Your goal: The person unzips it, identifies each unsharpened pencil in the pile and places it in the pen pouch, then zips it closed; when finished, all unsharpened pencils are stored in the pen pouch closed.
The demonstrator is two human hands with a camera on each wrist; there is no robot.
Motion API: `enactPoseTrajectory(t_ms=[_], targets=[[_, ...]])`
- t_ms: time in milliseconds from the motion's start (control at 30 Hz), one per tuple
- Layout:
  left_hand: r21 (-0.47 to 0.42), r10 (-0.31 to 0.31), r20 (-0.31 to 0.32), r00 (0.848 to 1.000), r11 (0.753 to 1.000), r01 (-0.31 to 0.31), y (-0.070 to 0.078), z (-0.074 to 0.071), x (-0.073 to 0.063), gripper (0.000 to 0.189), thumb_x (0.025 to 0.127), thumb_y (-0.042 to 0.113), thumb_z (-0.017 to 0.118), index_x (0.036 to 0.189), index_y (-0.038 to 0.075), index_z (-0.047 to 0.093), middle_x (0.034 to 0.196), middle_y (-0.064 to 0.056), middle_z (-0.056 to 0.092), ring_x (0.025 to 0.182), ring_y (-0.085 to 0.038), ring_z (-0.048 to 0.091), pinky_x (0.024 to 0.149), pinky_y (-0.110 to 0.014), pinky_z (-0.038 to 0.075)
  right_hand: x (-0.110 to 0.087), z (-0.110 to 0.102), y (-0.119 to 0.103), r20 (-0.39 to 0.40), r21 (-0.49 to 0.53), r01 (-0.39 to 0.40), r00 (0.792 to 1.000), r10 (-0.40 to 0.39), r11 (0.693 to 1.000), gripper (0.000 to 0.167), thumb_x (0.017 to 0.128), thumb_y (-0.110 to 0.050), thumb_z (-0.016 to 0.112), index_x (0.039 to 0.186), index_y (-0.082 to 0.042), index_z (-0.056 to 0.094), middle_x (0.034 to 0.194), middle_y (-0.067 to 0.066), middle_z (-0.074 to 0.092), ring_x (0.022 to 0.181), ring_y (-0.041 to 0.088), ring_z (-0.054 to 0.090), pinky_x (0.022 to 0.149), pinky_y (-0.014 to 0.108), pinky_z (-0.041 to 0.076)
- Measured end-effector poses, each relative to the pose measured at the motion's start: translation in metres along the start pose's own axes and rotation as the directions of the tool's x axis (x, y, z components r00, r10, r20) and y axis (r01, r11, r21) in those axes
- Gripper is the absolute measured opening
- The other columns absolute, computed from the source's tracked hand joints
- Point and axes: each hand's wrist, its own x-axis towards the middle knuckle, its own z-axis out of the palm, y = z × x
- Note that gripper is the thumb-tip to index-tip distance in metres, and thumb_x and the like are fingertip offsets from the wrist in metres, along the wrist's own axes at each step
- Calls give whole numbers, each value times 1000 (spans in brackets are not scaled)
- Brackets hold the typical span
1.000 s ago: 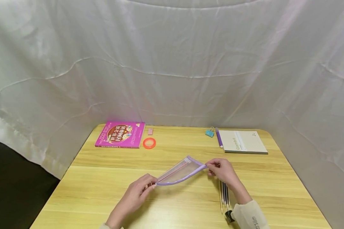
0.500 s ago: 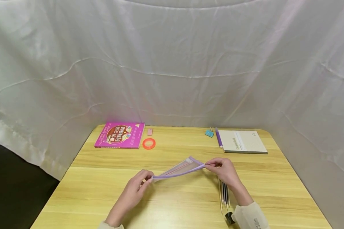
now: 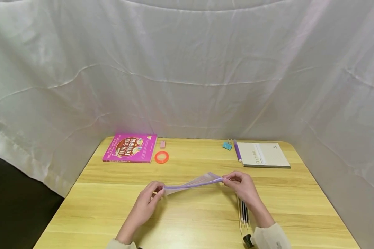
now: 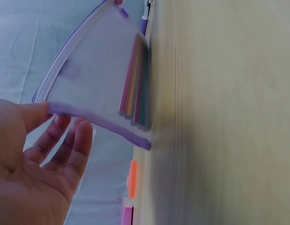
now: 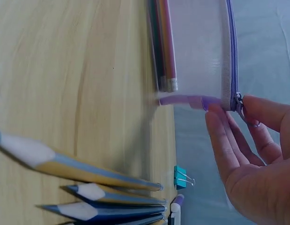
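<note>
Hands stretch a clear pencil pouch above the table: left hand and right hand each pinch an end. Pouch has tilted flatter, now nearly edge-on.

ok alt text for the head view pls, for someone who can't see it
Two hands, left hand and right hand, hold a clear purple-edged pencil pouch by its ends above a wooden table. Loose pencils lie under the right wrist; a pink book and notebook lie behind.
</note>
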Motion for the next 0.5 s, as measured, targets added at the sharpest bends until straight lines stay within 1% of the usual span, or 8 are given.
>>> enactPoseTrajectory(t_ms=[133, 233, 333, 433, 500], targets=[[-45, -34, -48, 998, 998, 32, -2, 2, 3, 12, 105, 10, 59, 112, 16, 66, 101, 4, 65, 95, -14, 65, 84, -26, 61, -2, 1, 0, -12, 71, -4, 1000, 5, 997, 15, 89, -4, 79, 99, 6, 72, 113, 19, 75, 95, 28, 76, 84, 34, 64], [-70, -61, -69, 996, 996, 56, -2, 2, 6, 13, 104, 10, 60, 116, 11, 67, 104, 1, 66, 99, -17, 67, 86, -28, 61, -4, 1, -2, -19, 78, -14, 1000, 16, 997, 16, 88, -3, 80, 98, 6, 72, 109, 17, 75, 90, 24, 76, 83, 33, 64], [-79, -88, -73, 993, 993, 83, 0, 2, 7, 19, 104, 15, 63, 121, 8, 68, 107, 1, 69, 102, -18, 68, 89, -28, 60, -7, 1, -4, -31, 64, -23, 999, 25, 998, 17, 87, -5, 81, 98, 5, 72, 105, 15, 76, 86, 20, 75, 82, 34, 64], [-87, -105, -89, 990, 991, 98, 2, 2, 9, 23, 103, 20, 65, 122, 8, 69, 109, 2, 72, 104, -19, 69, 89, -27, 60, -9, 2, -5, -41, 57, -29, 999, 31, 998, 16, 86, -4, 82, 96, 5, 72, 103, 14, 76, 83, 17, 74, 81, 35, 64], [-91, -119, -108, 987, 990, 110, 2, 3, 9, 22, 102, 23, 66, 119, 10, 70, 108, 2, 73, 103, -18, 69, 88, -26, 60, -11, 2, -5, -41, 54, -30, 999, 33, 998, 16, 85, -3, 83, 94, 5, 72, 102, 14, 77, 83, 16, 73, 79, 34, 64]])
